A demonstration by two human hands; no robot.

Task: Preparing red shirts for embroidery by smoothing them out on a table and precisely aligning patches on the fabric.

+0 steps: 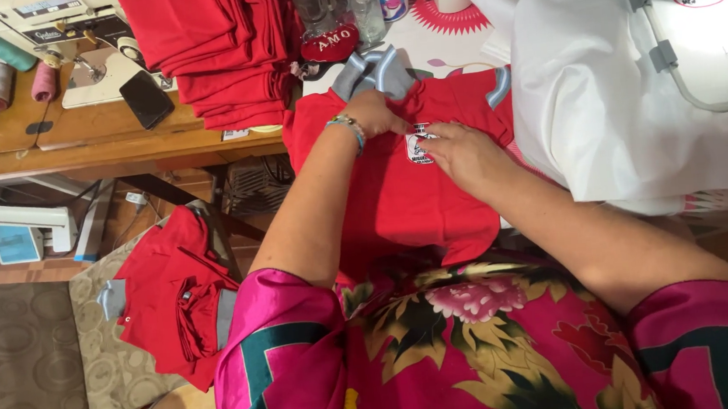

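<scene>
While left hand [373,111] presses flat on red shirt [398,193], right hand [458,154] pinches embroidered patch [419,145], fingers bent.

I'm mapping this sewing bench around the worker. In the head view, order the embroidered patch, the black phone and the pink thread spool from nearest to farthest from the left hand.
From the left hand:
1. Embroidered patch, just right of it on the red shirt.
2. Black phone, left on the wooden table.
3. Pink thread spool, farther left.

Red shirt [399,201], grey collar [370,71]; white cloth [628,111]; pink floral robe [481,343].
</scene>
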